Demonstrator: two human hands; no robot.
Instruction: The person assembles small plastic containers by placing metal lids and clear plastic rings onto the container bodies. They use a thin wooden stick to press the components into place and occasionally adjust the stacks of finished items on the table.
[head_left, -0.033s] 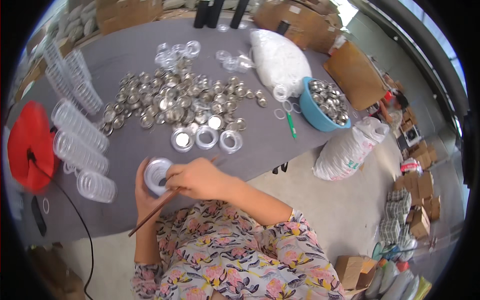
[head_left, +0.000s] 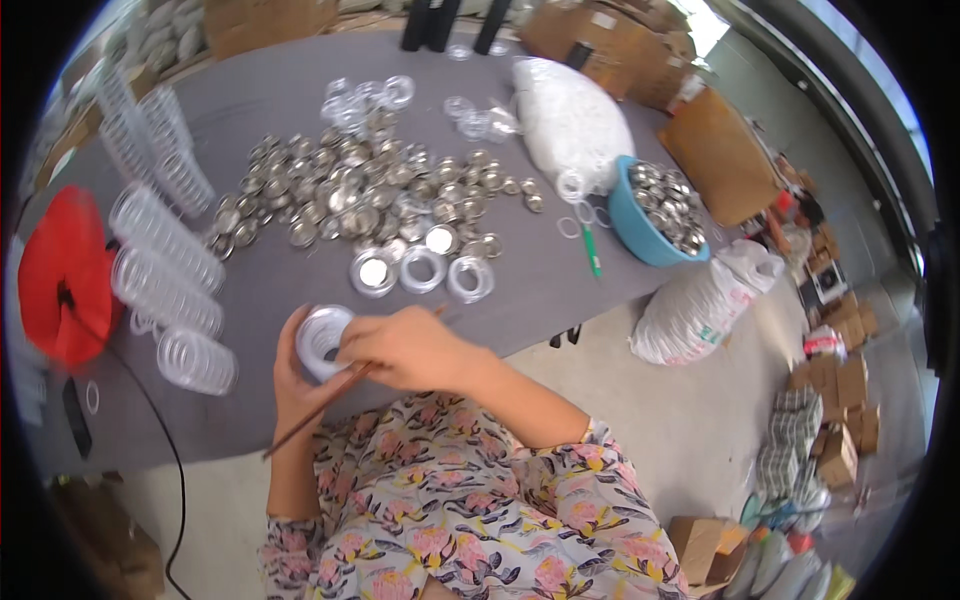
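Note:
My left hand (head_left: 296,380) is closed round the side of a clear round plastic ring piece (head_left: 325,335), held over the near table edge. With its fingers pinched, my right hand (head_left: 412,350) grips a thin brown stick (head_left: 318,412) that slants down toward my left forearm. The right fingertips overlap the near rim of the ring piece; whether they touch it I cannot tell. Just beyond lie several clear rings, one (head_left: 373,272) with a silver disc inside and another (head_left: 423,270) with an open middle. Past them spreads a heap of silver metal caps (head_left: 345,195).
Stacks of clear rings (head_left: 165,240) stand at left, beside a blurred red round object (head_left: 65,275) with a black cable (head_left: 160,420). At right are a green pen (head_left: 593,252), a blue basin (head_left: 640,235) of metal caps and a white bag (head_left: 575,125). A white sack (head_left: 690,310) sits beside the table.
The view has shifted a little, so the table things appear slightly farther right. Both hands keep their holds, and the brown stick's lower end sits slightly higher in the picture.

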